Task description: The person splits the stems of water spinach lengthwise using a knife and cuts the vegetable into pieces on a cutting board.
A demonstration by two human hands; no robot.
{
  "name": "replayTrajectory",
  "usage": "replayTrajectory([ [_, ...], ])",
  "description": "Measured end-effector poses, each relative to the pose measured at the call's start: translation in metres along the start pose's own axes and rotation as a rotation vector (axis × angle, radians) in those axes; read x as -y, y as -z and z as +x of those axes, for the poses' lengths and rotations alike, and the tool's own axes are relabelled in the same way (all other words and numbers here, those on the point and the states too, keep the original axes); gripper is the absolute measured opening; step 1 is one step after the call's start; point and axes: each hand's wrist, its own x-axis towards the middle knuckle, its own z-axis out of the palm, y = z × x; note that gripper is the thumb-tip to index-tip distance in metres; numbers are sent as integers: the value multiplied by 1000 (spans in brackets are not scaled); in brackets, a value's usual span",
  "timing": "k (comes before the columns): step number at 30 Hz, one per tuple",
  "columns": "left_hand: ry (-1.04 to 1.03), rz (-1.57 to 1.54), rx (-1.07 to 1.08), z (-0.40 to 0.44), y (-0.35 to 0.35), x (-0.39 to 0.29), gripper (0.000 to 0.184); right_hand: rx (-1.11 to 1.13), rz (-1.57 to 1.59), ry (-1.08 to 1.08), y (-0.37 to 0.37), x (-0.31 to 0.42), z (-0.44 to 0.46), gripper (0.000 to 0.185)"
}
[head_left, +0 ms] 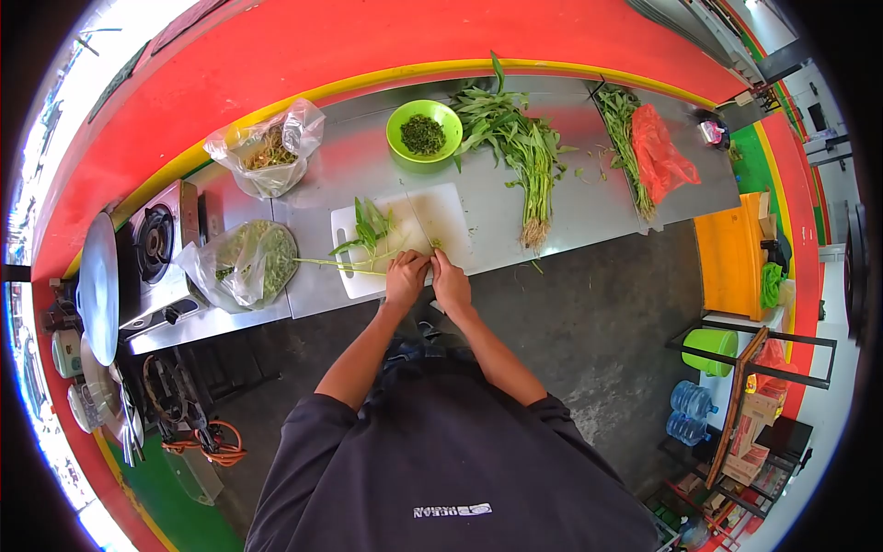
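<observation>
A white cutting board (448, 213) lies at the counter's front edge. My left hand (407, 279) is closed around pale green water spinach stems (354, 267) that stick out leftward past the board's edge. Close beside it, my right hand (450, 280) has its fingers pinched together at the board's front part; what they hold is hidden. Small green bits show just beyond the right fingertips. Leafy water spinach tops (371, 224) rest on the board's left side. Behind the board stands a green bowl (399, 150) with chopped dark green pieces in it.
Water spinach bundles (533, 175) lie to the right, with a red plastic bag (660, 156) beyond. Left are a bag of greens (262, 260), a bag of trimmings (273, 166) and a gas stove (187, 221). A red wall (386, 37) borders the steel counter (575, 216).
</observation>
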Motion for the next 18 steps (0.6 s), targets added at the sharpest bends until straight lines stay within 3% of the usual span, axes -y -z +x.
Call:
replayTrajectory([
  [18, -7, 45, -5, -1, -4, 4, 17, 39, -56, 11, 10, 3, 1, 38],
])
